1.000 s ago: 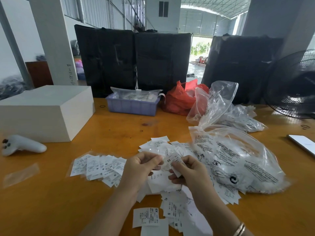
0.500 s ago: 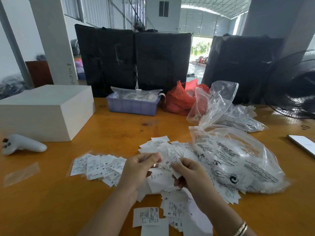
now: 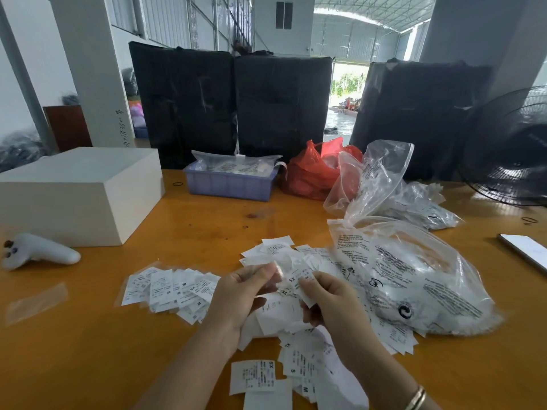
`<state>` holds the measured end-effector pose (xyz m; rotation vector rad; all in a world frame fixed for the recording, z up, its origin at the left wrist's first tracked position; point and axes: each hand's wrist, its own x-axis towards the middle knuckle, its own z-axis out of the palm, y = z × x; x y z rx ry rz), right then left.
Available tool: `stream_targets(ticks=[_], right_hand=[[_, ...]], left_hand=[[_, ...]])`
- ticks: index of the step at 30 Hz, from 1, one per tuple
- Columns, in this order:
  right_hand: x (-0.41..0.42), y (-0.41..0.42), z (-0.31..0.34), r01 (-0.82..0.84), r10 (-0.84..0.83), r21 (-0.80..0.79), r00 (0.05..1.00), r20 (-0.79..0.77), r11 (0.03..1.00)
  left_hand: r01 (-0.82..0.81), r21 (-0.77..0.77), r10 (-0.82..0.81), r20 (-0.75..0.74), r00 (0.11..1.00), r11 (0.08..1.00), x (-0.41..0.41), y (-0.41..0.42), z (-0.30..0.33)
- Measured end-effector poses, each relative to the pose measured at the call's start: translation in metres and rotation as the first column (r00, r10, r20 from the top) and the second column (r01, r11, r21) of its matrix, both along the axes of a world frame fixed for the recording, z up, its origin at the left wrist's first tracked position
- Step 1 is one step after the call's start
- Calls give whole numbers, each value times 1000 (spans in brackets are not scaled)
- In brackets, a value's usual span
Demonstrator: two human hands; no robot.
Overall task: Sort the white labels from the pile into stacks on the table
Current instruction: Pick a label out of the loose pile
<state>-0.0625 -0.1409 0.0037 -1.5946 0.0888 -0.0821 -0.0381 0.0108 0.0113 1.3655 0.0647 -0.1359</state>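
A loose pile of white labels [image 3: 278, 250] lies in the middle of the orange table [image 3: 207, 220], spreading toward me. My left hand [image 3: 239, 297] and my right hand [image 3: 331, 303] are raised just above the pile, close together. Both pinch a white label marked XS [image 3: 299, 281] between thumb and fingers. A spread row of labels marked M [image 3: 174, 288] lies to the left of my left hand. A single XS label [image 3: 253, 377] sits near the table's front edge.
A large clear plastic bag with printed text [image 3: 414, 279] lies right of the pile. Behind are more clear bags [image 3: 373, 179], a red bag [image 3: 310, 173], a purple tray [image 3: 229, 184], a white box [image 3: 80, 190], a white controller [image 3: 38, 253], a phone [image 3: 527, 250] and a fan [image 3: 515, 149].
Both hands stay above the pile and keep fingering the label between them; their position has barely shifted. Nothing else on the table has moved.
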Motion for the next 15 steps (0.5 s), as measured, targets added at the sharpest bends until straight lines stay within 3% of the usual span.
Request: stream_targets(ticks=[4, 15], right_hand=[[1, -5, 0, 27, -26, 58, 1000, -18, 998], [-2, 3, 2, -63, 63, 35, 998, 8, 997]], left_hand=[[33, -79, -35, -25, 999, 996, 0, 4, 1], [44, -26, -44, -16, 999, 999, 1, 1, -2]])
